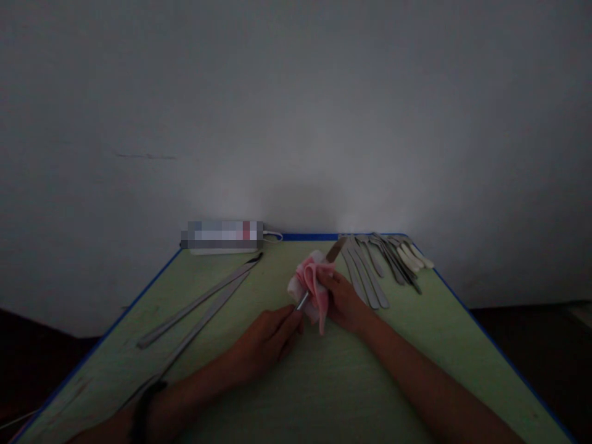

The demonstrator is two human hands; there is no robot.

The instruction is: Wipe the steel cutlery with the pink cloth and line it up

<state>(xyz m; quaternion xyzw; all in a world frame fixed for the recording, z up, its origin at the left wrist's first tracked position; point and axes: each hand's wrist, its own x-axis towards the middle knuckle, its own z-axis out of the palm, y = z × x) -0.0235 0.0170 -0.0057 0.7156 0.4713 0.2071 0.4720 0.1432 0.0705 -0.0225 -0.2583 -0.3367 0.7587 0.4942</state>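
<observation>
Table knife (337, 249) above the green surface (259, 382), its middle wrapped in a pink-and-white cloth (314, 280).
Left fingers (298, 314) grip its handle, end hidden; right fingers (326, 280) pinch the cloth, partly covered by its folds.

Looks from the head, forward and down across the worktop (272, 271), almost squarely toward the wall (296, 111) beyond. Sits fairly near the left hand (268, 336) and right hand (345, 302), yet takes in both worktop sides.
</observation>
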